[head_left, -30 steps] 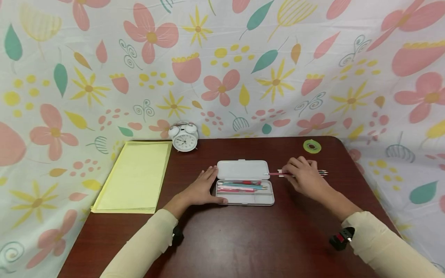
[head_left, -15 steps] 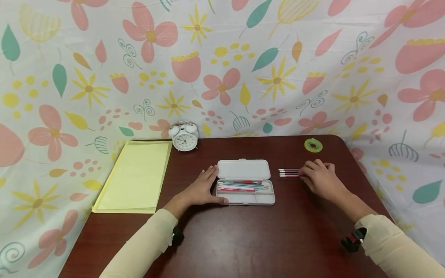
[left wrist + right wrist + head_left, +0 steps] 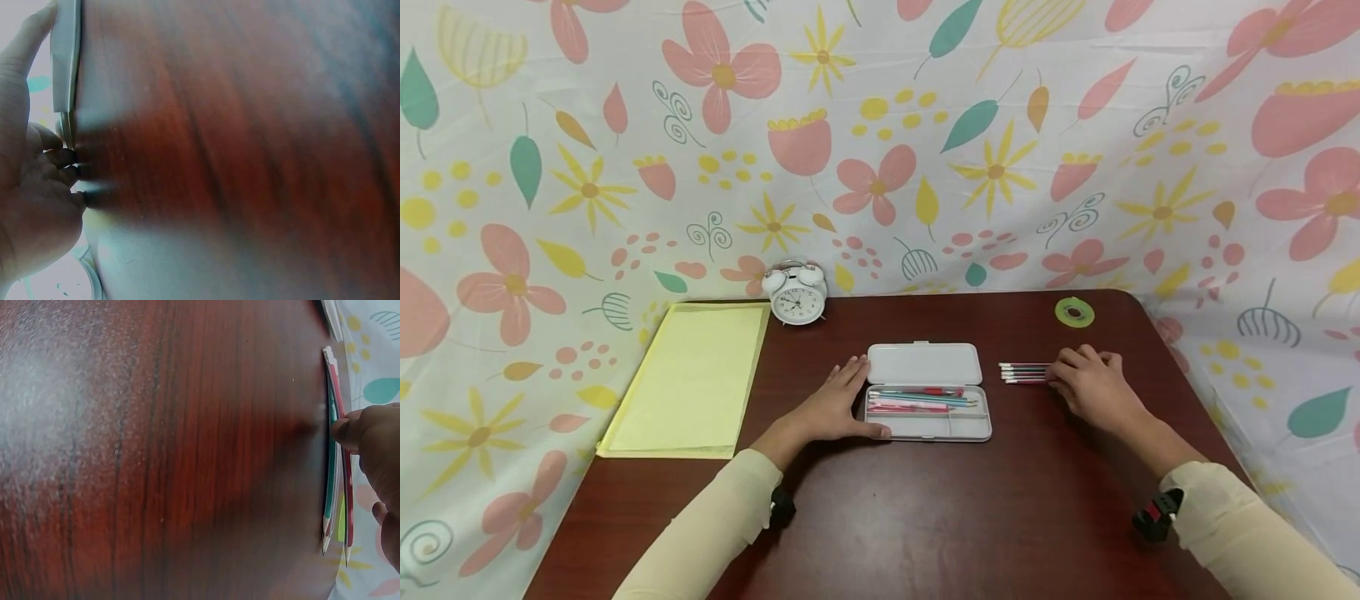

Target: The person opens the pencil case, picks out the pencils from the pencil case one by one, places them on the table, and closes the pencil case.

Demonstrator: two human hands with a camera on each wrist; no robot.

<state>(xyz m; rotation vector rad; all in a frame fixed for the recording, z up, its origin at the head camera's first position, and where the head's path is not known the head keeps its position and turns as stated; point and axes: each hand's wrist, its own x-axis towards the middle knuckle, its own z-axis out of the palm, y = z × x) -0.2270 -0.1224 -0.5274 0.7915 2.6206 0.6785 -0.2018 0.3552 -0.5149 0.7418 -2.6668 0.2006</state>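
A white pencil case [image 3: 923, 367] lies open on the dark wooden table, its tray holding several pencils and pens [image 3: 917, 401]. My left hand [image 3: 829, 410] rests against the case's left side, fingers extended by the lid and thumb at the front edge. To the right of the case is a small row of pencils [image 3: 1024, 373], white ends pointing left. My right hand [image 3: 1093, 385] covers their other ends. In the right wrist view, thumb and fingertips pinch a red pencil [image 3: 349, 500], which lies beside a green pencil [image 3: 330, 469], tips pointing the same way.
A green roll of tape [image 3: 1075, 312] sits at the back right. At the back stands a white twin-bell alarm clock [image 3: 797, 296]. A yellow folder [image 3: 688, 379] lies on the left. Behind the table [image 3: 917, 517] hangs a flower-patterned cloth [image 3: 880, 108].
The right hand has moved right, drawing back a red pencil that stuck out toward the case; the white ends now nearly line up. The left hand stays at the case.
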